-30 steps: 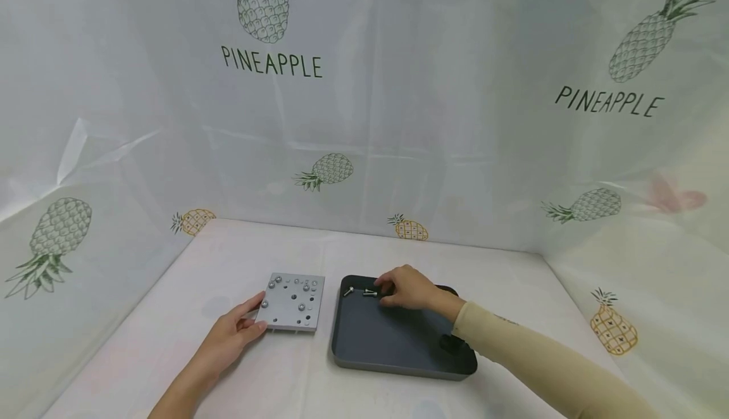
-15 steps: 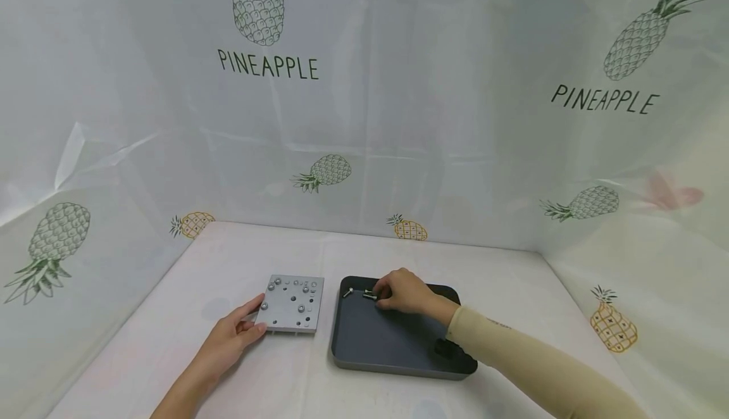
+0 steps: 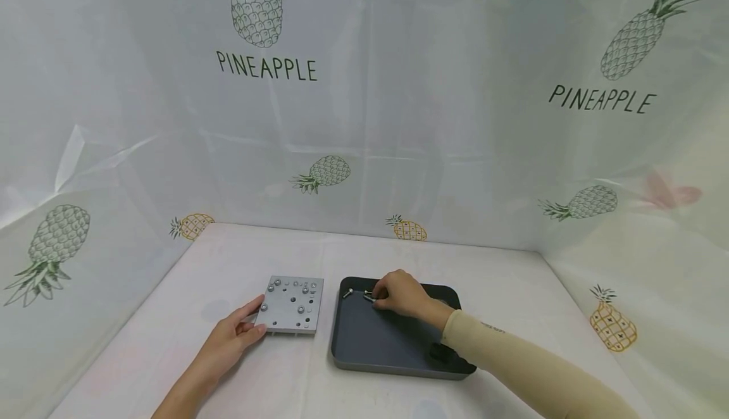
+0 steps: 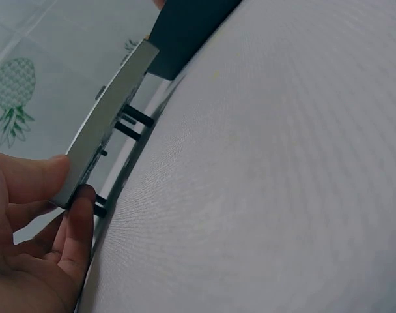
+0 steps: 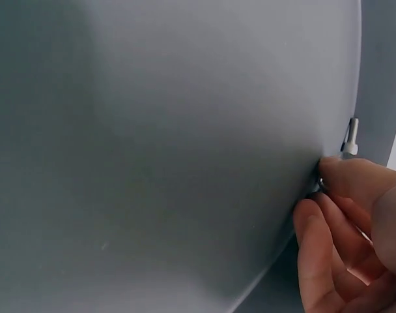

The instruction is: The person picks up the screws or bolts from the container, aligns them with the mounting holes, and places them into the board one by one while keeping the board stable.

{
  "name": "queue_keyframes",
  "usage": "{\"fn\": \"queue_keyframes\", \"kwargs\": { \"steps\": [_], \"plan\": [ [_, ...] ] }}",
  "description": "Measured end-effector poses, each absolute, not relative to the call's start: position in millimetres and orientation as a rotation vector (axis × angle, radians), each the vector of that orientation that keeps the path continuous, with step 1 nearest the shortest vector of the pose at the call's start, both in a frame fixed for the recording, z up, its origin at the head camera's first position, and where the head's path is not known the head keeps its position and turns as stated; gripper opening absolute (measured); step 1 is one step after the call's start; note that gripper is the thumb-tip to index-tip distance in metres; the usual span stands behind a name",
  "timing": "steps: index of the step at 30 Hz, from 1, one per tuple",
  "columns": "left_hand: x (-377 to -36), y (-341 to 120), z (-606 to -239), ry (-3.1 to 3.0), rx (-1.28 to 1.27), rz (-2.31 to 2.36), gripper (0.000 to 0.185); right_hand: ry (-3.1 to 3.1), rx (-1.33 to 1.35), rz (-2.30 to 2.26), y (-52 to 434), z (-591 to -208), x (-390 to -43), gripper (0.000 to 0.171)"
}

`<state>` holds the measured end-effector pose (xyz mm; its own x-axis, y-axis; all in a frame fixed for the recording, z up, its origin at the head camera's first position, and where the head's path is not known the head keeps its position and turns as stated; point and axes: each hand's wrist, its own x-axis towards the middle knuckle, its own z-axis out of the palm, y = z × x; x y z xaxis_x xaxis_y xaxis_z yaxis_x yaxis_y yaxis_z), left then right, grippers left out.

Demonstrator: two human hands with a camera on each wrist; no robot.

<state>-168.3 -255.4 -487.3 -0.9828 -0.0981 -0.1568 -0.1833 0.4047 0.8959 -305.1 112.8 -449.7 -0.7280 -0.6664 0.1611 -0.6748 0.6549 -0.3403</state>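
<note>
My left hand point(image 3: 230, 340) grips the near-left edge of a square metal plate point(image 3: 285, 311), thumb on one face and fingers beneath. Socket-head screws point(image 3: 301, 309) and bare holes dot its top. In the left wrist view, the plate point(image 4: 103, 127) is tilted, with dark screw ends point(image 4: 138, 115) poking out of its underside. My right hand point(image 3: 405, 293) reaches into the dark grey tray point(image 3: 376, 343), thumb and forefinger pinching a small screw point(image 5: 321, 184), mostly hidden by the fingertips. Another loose screw point(image 3: 348, 292) lies near the tray's far left corner.
A small black object point(image 3: 441, 352) lies in the tray's near right part, beneath the right forearm. The tray stands right of the plate on a white-covered table point(image 3: 256, 381). Pineapple-printed sheeting point(image 3: 364, 102) encloses the back and sides.
My right hand has shifted slightly left and its fingertips have closed in on the screws in the tray. One screw has turned at the fingertips. My left hand keeps its grip on the plate.
</note>
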Motion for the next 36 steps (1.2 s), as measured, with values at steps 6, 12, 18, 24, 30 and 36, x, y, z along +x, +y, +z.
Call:
{"fn": "queue_keyframes", "kwargs": {
  "steps": [6, 12, 18, 24, 30, 36],
  "plan": [
    [-167.6, -255.5, -487.4, 2.568, -0.253, 1.661, 0.072, -2.823, 1.181, 0.601, 113.0, -446.7, -305.2, 0.004],
    [-167.4, -255.0, -487.6, 2.585, -0.255, 1.641, 0.072, -2.795, 1.198, 0.679, 114.3, -444.3, -305.7, 0.004],
    [-168.3, -256.2, -488.7, 2.583, -0.252, 1.639, 0.073, -2.780, 1.198, 0.753, 112.4, -443.8, -304.9, 0.006],
    [-169.1, -256.8, -489.4, 2.586, -0.249, 1.626, 0.073, -2.779, 1.152, 0.911, 108.6, -440.4, -301.0, 0.009],
    [-169.5, -257.3, -490.1, 2.579, -0.247, 1.625, 0.073, -2.755, 1.116, 1.025, 101.8, -437.8, -296.5, 0.012],
    [-168.7, -257.0, -488.4, 2.581, -0.248, 1.624, 0.074, -2.693, 1.105, 1.104, 91.5, -434.8, -290.8, 0.013]
  ]
}}
